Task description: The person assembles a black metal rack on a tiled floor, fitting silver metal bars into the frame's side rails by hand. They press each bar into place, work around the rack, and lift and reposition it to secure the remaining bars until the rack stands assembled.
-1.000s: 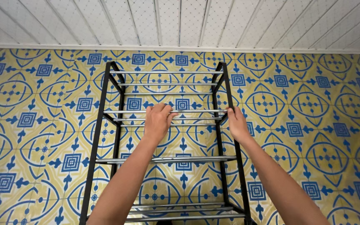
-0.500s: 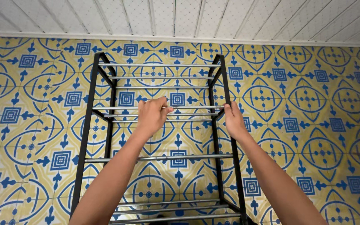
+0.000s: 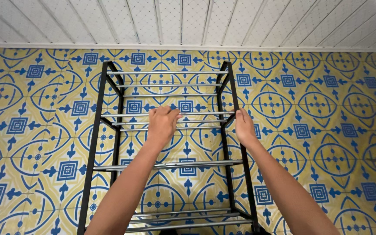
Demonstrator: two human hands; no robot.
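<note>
Nearest, our left hand (image 3: pixel 162 124) has its fingers (image 3: pixel 165 110) curled over a silver rail (image 3: pixel 196 114) of the black shelf rack (image 3: pixel 105 143), gripping it. Our right hand (image 3: pixel 244 126) is wrapped around the rack's right black upright (image 3: pixel 233 93) beside that rail's end. Behind the rack stands a yellow-and-blue patterned tile wall (image 3: pixel 327 109), with a white panelled ceiling (image 3: pixel 188 21) above.

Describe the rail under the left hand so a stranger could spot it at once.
Find the black metal rack against the yellow-and-blue tiled wall. On its second shelf from the top, the silver rail is the front one, the only one with the left hand curled over it.
</note>
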